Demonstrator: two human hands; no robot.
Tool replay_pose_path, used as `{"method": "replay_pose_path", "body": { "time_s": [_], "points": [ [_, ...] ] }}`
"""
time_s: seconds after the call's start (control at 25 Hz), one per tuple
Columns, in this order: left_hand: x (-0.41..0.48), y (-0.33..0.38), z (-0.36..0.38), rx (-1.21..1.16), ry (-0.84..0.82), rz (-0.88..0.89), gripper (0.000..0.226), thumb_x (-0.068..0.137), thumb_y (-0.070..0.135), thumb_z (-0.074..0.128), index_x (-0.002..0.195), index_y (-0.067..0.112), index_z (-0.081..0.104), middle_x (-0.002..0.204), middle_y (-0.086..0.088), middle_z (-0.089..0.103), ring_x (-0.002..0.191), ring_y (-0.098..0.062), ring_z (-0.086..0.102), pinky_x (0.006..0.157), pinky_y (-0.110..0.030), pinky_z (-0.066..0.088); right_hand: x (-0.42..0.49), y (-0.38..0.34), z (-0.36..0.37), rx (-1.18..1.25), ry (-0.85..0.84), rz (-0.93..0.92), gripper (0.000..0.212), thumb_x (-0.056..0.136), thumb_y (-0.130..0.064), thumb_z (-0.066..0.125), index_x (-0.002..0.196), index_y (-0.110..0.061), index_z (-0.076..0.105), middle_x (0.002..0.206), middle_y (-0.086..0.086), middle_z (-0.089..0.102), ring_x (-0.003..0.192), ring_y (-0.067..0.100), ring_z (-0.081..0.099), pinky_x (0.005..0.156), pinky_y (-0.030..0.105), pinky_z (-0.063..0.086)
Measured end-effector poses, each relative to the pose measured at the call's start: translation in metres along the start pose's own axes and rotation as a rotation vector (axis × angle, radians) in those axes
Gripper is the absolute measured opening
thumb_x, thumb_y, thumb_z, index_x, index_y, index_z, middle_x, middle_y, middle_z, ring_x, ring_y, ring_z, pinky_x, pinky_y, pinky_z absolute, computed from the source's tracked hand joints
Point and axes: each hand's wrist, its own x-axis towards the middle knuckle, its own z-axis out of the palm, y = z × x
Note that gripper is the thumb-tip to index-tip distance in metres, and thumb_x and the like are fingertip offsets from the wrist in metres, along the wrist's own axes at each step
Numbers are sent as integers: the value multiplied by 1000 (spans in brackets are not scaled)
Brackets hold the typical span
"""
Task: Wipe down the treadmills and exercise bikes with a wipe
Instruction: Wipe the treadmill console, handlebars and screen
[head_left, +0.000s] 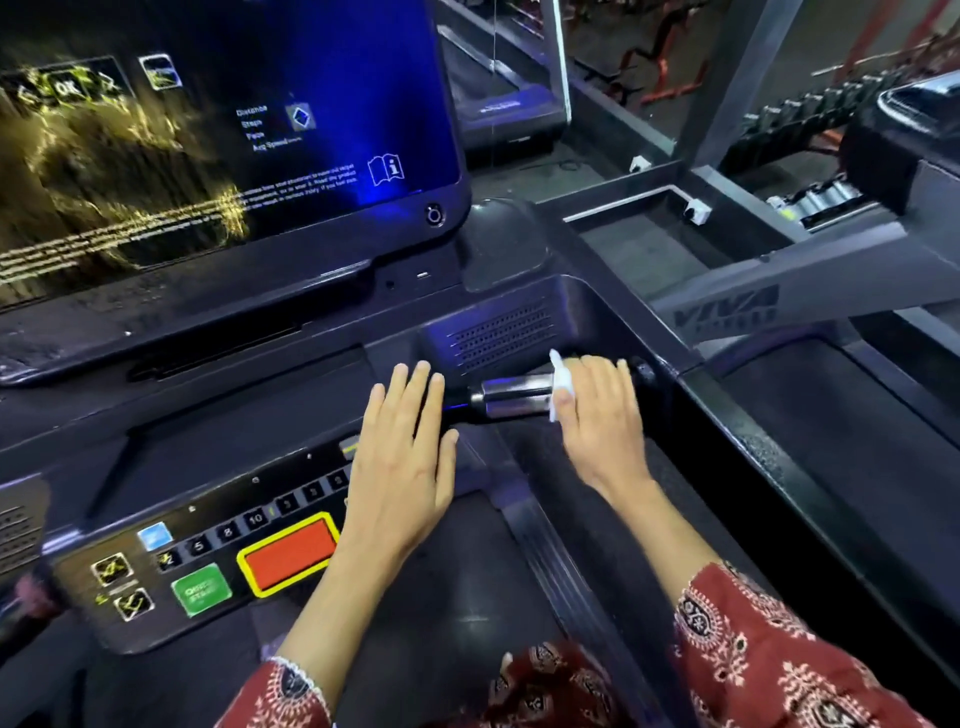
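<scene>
The right hand (602, 410) is gripping the white wipe (560, 387) around the treadmill's chrome handle (511, 397), the left hand (402, 457) lying open-gripped just left; twisting fully round should be catching the underside.

Open over belt (467, 597) at lower centre; blocked at upper left by screen (208, 130), behind bar (511, 397) by vented wall (498, 332), at right by rail (779, 467).

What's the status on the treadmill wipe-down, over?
Left grip open, flat over console. Right grip holds wipe on metal handle. Nothing blocking.
</scene>
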Motion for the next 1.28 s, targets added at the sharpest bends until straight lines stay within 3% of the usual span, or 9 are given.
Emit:
{"method": "replay_pose_path", "body": {
  "time_s": [0.08,0.2,0.32,0.48,0.68,0.88,1.08,1.2,1.28],
  "points": [
    [2,9,7,54,-30,25,47,91,20,42,128,-8,53,134,-23,52,133,-37,31,115,-40,12,3,-27,3,22,21,16,47,101,-28,21,115,-6,60,90,6,59,89,35,54,97,54,34],
    [4,13,10,111,-61,29,48,87,17,44,126,-8,54,130,-25,54,131,-37,33,114,-40,11,-1,-68,14,128,-24,-261,44,100,-25,30,130,-5,55,108,9,61,96,32,53,97,48,36],
    [8,17,10,123,-80,27,47,87,17,46,126,-9,54,126,-25,57,126,-40,45,114,-40,11,1,-12,15,43,-98,-365,45,101,-27,33,138,-9,49,120,14,57,107,36,54,100,48,35],
    [10,24,15,142,-124,30,47,89,19,41,123,-11,56,121,-27,60,114,-42,56,112,-44,18,-7,13,-2,84,14,-35,44,101,-31,30,130,-5,51,113,14,56,106,37,50,102,51,28],
    [19,23,17,133,-135,85,46,89,19,41,119,-10,57,116,-24,62,103,-40,61,104,-44,30,-15,-30,10,145,-29,-207,44,104,-30,26,139,-11,45,130,14,53,123,32,41,113,44,20],
    [22,25,22,137,-137,85,47,90,23,39,121,-7,59,116,-24,63,103,-39,62,101,-44,31,-26,1,5,140,77,294,54,103,-35,23,140,0,42,142,20,42,134,37,35,115,41,18],
    [30,25,28,96,-169,119,48,90,25,39,120,-5,59,114,-23,63,100,-38,62,93,-48,44,-12,-19,6,246,39,-16,56,105,-35,16,132,-2,52,125,15,52,119,35,44,109,45,29],
    [32,26,28,58,-184,136,48,90,25,39,119,-6,60,114,-24,63,99,-39,63,87,-47,51,-16,-5,21,306,148,435,64,104,-41,10,134,0,49,137,19,47,133,36,35,112,45,22],
    [33,24,29,42,-191,144,48,90,25,39,120,-6,59,115,-24,63,100,-38,63,86,-46,51,-19,-33,26,359,153,460,59,105,-37,13,137,-2,46,142,20,43,137,36,28,114,46,19]
  ]
}}
